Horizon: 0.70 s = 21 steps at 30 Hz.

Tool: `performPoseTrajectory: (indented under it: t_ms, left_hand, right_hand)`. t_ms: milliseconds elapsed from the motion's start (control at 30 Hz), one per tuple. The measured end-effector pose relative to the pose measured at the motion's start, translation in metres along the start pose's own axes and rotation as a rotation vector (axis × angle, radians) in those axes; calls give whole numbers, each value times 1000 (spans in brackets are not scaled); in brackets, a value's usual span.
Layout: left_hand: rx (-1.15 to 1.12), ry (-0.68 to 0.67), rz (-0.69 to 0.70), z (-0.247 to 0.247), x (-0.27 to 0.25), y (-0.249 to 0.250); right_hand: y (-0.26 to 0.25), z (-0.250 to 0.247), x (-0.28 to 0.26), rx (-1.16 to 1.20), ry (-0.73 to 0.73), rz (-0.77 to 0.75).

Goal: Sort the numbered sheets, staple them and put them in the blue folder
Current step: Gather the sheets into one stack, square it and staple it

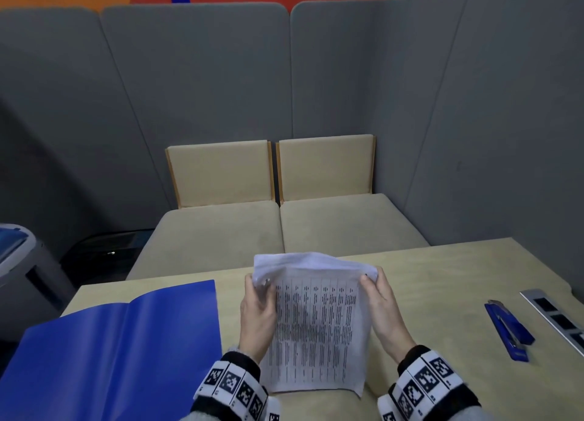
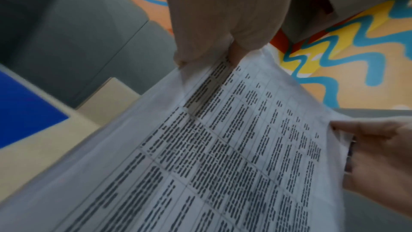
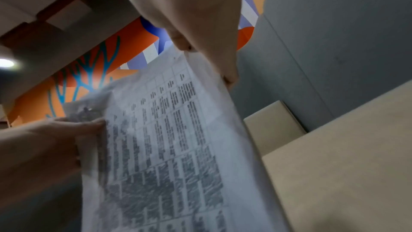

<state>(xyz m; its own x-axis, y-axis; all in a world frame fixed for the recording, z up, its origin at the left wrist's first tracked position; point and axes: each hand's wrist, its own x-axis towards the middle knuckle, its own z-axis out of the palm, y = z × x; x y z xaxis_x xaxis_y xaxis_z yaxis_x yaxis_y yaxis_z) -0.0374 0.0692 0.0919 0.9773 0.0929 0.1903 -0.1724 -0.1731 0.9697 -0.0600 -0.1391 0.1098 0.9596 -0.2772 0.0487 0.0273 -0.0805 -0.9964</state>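
A stack of printed sheets (image 1: 316, 326) with table text stands tilted on its lower edge on the beige table (image 1: 442, 278), top curling away from me. My left hand (image 1: 256, 307) grips its upper left edge, thumb on the front. My right hand (image 1: 379, 303) grips the upper right edge. The left wrist view shows the sheets (image 2: 223, 147) pinched by my left hand (image 2: 214, 54). In the right wrist view my right hand (image 3: 207, 54) holds the sheets (image 3: 167, 138). The blue folder (image 1: 120, 341) lies open on the left. A blue stapler (image 1: 508, 332) lies on the right.
A metal socket strip (image 1: 556, 316) is set into the table's right edge. Two beige seats (image 1: 284, 224) stand beyond the table, enclosed by grey padded panels (image 1: 196, 89). A grey and blue bin (image 1: 19, 262) stands at the far left.
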Motion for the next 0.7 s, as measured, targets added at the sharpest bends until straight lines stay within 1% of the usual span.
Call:
performPoseTrajectory:
  t_ms: [67,100,133,200,233,267,300,333,400,467,500,533,600,633,667,700]
  left_hand:
    - [84,-9,106,-2,7,13]
    - [134,-12,159,-3,11,22]
    - [184,-19,208,-2,15,29]
    - [311,-74,305,1,20,44]
    - [397,-114,365,5,21,50]
    - [489,-156,424,10,21,55]
    - [565,-200,475,16,20,61]
    - [621,-235,511,21,19,66]
    - [696,-272,548,29,18,74]
    - [710,-278,561,28,21,69]
    - [724,-270,539,23,22,63]
    - [765,-262,485,15,24,53]
    - [916,-233,337,-7,25,33]
    - [964,-198,273,-18,25,23]
    - [952,-147,215,-27,25,15]
    - [860,-86,156,-35,25,7]
  right_hand:
    - [-8,-7,4,-92,12,2]
    - [-13,-12,5,-178,12,-36]
    - [-21,-16,4,-322,11,-111]
    - [-45,-16,3,-695,-69,-303]
    - [-57,-12,3,-830,-140,-350]
    - [-66,-6,4,-870,-205,-360]
    - [-72,-1,6,-799,-249,-312]
    - [-74,2,9,-652,-246,-235]
    - [-67,2,15,-419,-187,-93]
    - [-53,-3,14,-361,-155,-53]
    - [-45,-7,11,-334,-132,-51]
    - [-36,-14,10,-274,-113,-31]
    - [-20,-29,7,-109,-85,29]
    - [-11,-38,6,-40,-78,50]
    - [-2,-45,5,28,-77,66]
    - [6,-50,4,81,-80,83]
